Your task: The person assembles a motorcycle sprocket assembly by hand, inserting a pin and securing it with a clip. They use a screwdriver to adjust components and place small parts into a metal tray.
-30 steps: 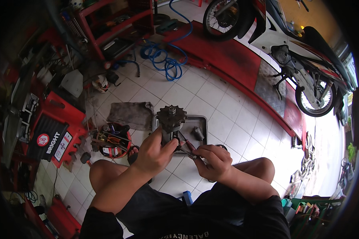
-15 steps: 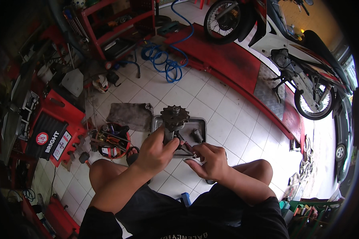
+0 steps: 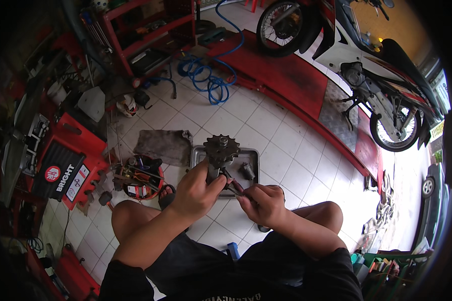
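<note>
A dark toothed sprocket (image 3: 222,149) sits at the top of a metal shaft assembly, with a nut-like piece at its centre. My left hand (image 3: 196,188) is closed around the assembly just below the sprocket. My right hand (image 3: 262,202) grips the dark red handle of a slim hand tool (image 3: 237,187); its tip meets the assembly near my left thumb, and its exact kind is unclear. Beneath both hands is a grey metal tray (image 3: 256,159), partly hidden by them. A short cylindrical metal part (image 3: 246,171) lies in it.
A grey rag (image 3: 160,146) lies left of the tray, near a round container of tools (image 3: 138,176). Red tool cases (image 3: 70,165) stand farther left. Blue hose (image 3: 213,85) coils ahead. A motorcycle (image 3: 366,75) stands on a red lift platform (image 3: 291,85) at the right.
My right hand's fingers have drawn in closer around the tool's handle, the thumb moving up. The sprocket has shifted very slightly; my left hand keeps its hold.
</note>
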Demonstrator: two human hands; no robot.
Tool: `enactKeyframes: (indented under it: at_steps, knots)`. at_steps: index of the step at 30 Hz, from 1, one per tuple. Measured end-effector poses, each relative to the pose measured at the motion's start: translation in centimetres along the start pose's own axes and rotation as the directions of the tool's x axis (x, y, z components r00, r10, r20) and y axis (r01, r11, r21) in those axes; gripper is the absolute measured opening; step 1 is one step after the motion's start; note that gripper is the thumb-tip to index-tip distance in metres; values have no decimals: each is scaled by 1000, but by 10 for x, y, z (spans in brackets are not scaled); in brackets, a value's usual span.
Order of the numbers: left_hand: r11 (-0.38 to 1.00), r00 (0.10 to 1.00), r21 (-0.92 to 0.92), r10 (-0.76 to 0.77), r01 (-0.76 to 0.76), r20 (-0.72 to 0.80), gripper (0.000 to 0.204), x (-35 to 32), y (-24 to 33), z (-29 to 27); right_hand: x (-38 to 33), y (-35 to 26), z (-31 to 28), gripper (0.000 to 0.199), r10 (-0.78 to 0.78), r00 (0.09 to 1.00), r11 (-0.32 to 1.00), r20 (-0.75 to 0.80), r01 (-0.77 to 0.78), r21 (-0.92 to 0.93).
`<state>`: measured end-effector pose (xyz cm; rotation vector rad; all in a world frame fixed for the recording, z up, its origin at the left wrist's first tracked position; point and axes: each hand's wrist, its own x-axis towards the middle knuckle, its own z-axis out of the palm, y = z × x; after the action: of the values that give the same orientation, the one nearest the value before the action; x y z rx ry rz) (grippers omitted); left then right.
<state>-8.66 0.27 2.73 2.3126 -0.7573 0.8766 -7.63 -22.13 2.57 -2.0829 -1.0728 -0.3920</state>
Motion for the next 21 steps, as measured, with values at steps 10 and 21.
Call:
enactKeyframes:
  at_steps: [10,21]
  knots:
    - [998,996,31,-64,63,55,14,-7,1,-4,3,-3,-2,26,12,997,1000,79,-14,19]
    - [998,997,-25,-62,63,47,15,-2,0,-9,8,-1,7,28,-40,995,999,-95,39,-12]
